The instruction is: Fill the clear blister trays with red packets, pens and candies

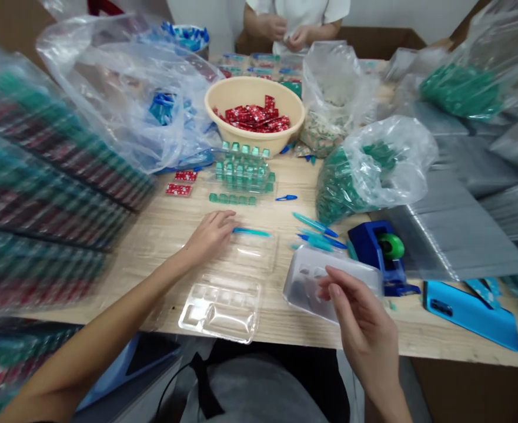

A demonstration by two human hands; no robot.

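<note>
Two hands work at the near edge of a wooden table [166, 226]. Pinched between thumb and fingertips of the right hand [360, 329] is a clear plastic lid [311, 276], raised slightly off the surface and tilted, just left of a blue tape dispenser [380, 252]. Fingers of the left hand [210, 235] close lightly on the end of a teal pen [250, 232], which lies across the far rim of a clear blister tray [252, 252]; that tray looks otherwise unfilled, though its clear plastic makes this hard to judge.

Nearer the table's front edge sits a second blister tray [221, 305], its compartments bare. Loose teal pens [316, 226] lie between the trays and the dispenser. Farther in, small teal blocks [241, 170] stand in rows, two red packets [181, 182] lie to their left, and a beige bowl [254, 111] holds more red packets. A bag of teal pieces [368, 170] slumps toward the right side, and a blue phone [470, 311] lies near the right front corner.

Judging by this, filling has only started: one pen going in, blocks and packets still to add, lid not yet fitted. Stacked filled packs [42, 176] along the left edge suggest many sets already finished. Across the far edge, another person's hands [285, 32] are busy.
</note>
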